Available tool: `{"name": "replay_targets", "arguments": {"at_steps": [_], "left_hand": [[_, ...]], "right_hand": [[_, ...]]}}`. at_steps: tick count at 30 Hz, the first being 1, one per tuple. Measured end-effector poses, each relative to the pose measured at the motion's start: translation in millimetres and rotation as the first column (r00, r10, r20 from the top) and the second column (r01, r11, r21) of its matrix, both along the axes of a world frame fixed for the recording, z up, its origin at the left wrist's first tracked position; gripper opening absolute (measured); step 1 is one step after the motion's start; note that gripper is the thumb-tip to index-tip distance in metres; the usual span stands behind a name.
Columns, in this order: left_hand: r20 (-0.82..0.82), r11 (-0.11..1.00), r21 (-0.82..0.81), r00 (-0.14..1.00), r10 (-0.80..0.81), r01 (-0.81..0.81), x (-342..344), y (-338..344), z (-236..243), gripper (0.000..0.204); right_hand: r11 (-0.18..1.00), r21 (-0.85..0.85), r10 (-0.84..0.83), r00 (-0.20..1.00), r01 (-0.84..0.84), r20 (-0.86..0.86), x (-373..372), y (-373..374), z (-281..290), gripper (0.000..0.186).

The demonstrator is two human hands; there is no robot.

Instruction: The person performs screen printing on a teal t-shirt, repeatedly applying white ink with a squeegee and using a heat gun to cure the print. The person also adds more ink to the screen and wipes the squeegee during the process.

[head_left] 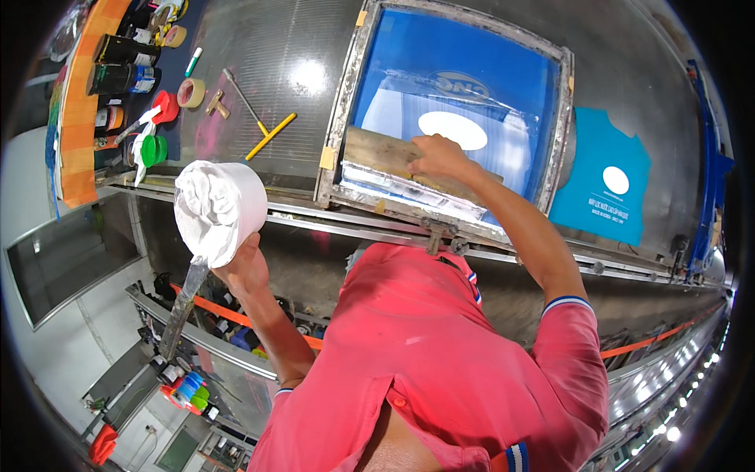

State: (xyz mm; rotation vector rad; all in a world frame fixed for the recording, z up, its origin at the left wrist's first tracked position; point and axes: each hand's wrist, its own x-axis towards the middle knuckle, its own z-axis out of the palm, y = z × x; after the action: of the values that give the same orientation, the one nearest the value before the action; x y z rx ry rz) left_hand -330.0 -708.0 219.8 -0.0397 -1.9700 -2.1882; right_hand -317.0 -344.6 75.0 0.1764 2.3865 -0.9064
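Note:
My left hand (244, 271) is wrapped round a white tub (250, 200), tilted so that the thick white ink (206, 197) in it shows. From the tub's lower edge sticks a long, stained spatula (182, 311). My right hand (444, 157) grips a wide wooden squeegee (376, 151), which lies across the near end of a screen-printing frame (563, 126). White ink lies along the squeegee's near side. Beyond the squeegee, the blue screen (495, 59) has a white oval (453, 130) and a faint logo outline.
A turquoise cut fabric piece (602, 169) with a white oval print lies right of the frame. On the table's left are a yellow T-handled tool (271, 136), a tape roll (190, 93), a marker (193, 62) and dark ink jars (124, 79). A metal rail (307, 219) runs along the near edge.

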Motion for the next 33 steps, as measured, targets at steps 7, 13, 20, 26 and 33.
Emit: {"name": "replay_targets", "arguments": {"at_steps": [7,13,20,26,33], "left_hand": [[0.006,0.997,-0.076,1.000,-0.011,0.012,-4,9,-11,0.083],[-0.045,0.977,-0.146,0.986,-0.162,0.154,-12,10,-17,0.071],[-0.042,0.983,-0.079,0.985,-0.169,0.166,-7,6,-24,0.070],[0.046,0.996,-0.070,0.998,-0.047,0.051,0,3,-25,0.074],[0.086,0.997,-0.051,0.995,-0.058,0.062,9,4,-28,0.092]], "right_hand": [[0.995,-0.052,0.093,0.986,-0.086,0.141,-14,1,2,0.047],[0.989,-0.110,0.114,0.989,-0.103,0.097,-20,39,21,0.048],[0.992,0.018,0.129,0.992,-0.129,0.003,48,89,3,0.050],[0.994,0.093,0.058,0.997,-0.061,0.042,77,74,13,0.046],[0.997,-0.072,0.029,0.998,-0.025,0.048,59,96,29,0.056]]}}
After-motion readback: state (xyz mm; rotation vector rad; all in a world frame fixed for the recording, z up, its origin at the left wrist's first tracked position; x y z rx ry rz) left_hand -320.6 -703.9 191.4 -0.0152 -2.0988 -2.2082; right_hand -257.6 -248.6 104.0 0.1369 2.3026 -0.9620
